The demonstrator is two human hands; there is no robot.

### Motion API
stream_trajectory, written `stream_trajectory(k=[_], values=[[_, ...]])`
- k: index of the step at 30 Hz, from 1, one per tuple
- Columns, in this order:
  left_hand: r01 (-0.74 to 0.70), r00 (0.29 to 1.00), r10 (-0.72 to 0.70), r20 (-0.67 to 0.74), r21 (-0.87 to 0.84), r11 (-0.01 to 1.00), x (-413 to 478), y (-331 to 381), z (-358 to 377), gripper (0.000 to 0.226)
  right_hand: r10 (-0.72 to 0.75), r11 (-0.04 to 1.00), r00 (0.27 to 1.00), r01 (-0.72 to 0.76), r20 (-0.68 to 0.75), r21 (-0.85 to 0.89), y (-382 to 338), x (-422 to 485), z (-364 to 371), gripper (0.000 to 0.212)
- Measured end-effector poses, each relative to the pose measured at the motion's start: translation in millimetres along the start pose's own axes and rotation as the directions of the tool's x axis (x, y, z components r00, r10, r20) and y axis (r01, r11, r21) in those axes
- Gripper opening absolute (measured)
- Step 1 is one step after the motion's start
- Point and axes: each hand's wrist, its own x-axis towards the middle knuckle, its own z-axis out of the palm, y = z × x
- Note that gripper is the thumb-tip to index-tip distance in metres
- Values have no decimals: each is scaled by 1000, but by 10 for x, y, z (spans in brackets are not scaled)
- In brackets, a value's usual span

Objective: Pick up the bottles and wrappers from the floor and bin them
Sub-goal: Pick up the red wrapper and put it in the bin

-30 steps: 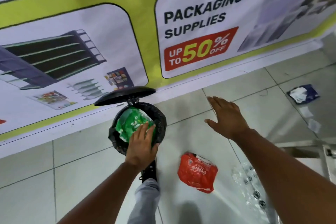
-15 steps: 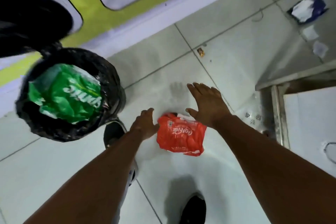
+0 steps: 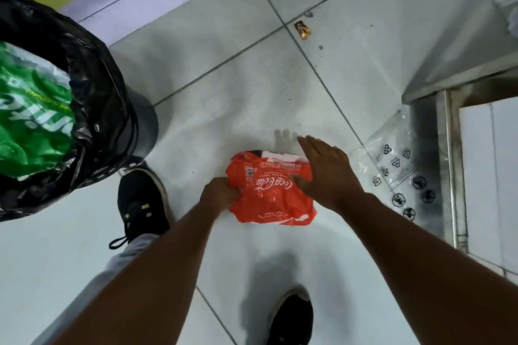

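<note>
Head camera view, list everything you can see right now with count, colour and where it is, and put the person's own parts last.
Crumpled red plastic Coca-Cola wrapper: one, red with white lettering, on the floor at centre, between both hands.
Black-lined round bin: one, black liner, at left, open.
Crumpled green plastic wrapper: one, green with white lettering, inside the bin.
Clear plastic bag with black printed symbols: one, transparent, on the floor at right, beside the metal frame.
Small gold scrap: one, on the tile joint at upper centre.
Tiled floor: pale grey.
Black shoes: two, left, right.
Left hand: closed on the red wrapper's left edge.
Right hand: open, fingers spread, on the wrapper's right side.
</note>
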Motion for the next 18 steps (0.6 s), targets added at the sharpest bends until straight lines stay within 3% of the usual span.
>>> stream_trajectory(k=[5, 11, 14, 18], values=[[-55, 998, 57, 21, -117, 992, -511, 170, -371, 43, 11, 1000, 1000, -12, -22, -13, -141, -104, -424, 83], [-145, 989, 141, -48, -106, 984, -1478, 612, -1374, 37, -27, 999, 992, 29, -120, 18, -872, -286, -1558, 84], [-234, 971, 220, -98, -164, 958, -2010, 870, -1805, 20, -49, 997, 990, 56, -131, 47, -1210, -427, -2077, 84], [-304, 946, 265, -185, -234, 923, -2837, 1156, -2472, 23, -53, 995, 981, 67, -186, 68, -1662, -648, -2753, 84]])
